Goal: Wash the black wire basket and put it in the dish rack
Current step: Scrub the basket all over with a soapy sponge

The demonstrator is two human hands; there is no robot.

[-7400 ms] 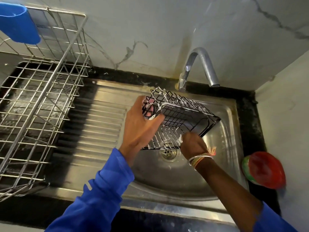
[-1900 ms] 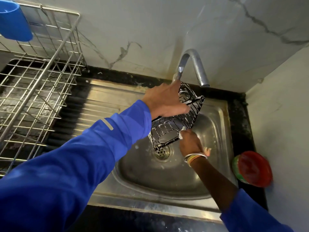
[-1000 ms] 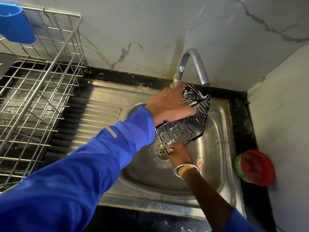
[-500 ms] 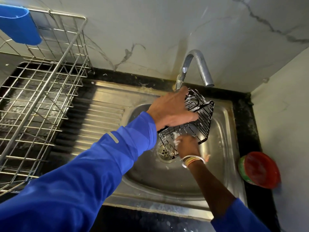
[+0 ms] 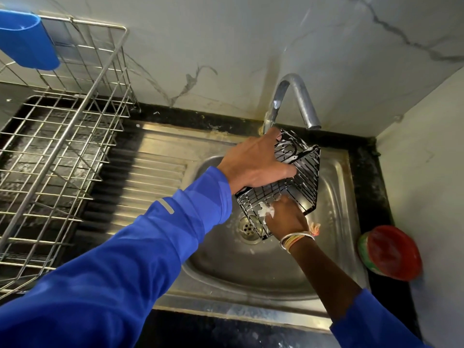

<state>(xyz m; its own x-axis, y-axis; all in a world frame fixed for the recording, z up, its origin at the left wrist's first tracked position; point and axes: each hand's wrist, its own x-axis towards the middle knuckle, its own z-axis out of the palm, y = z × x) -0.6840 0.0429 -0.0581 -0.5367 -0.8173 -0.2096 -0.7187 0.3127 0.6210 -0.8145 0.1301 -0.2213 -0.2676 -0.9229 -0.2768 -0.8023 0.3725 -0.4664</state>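
1. The black wire basket (image 5: 305,172) is held in the air over the stainless sink (image 5: 251,267), tilted steeply with one corner pointing down toward the drain (image 5: 248,228); its top corner sits just under the spout of the curved tap (image 5: 293,104); no water can be seen running.
2. The left hand (image 5: 256,162), in a blue sleeve (image 5: 125,259), reaches across from the left; its grip is clamped on the upper side of the basket, fingers curled over the wires and the thumb against the side facing the camera.
3. The right hand (image 5: 286,217) comes up from below, with bangles and thread (image 5: 297,238) at the wrist; its grip is closed on a small white foamy wad (image 5: 266,210), pressed against the lower wires of the basket; what the wad is made of I cannot tell.
4. Flecks of white foam cling to several of the basket's wires.
5. The dish rack (image 5: 75,114), of bright steel wire, stands to the left on the black tabletop (image 5: 371,187), well apart from the basket; the ribbed draining board (image 5: 150,177) of the sink lies between them.
6. A blue plastic holder (image 5: 27,38) hangs at the rack's upper far corner.
7. A round tub with a red lid (image 5: 391,252) lies tilted on the tabletop to the right of the sink, near the side wall.
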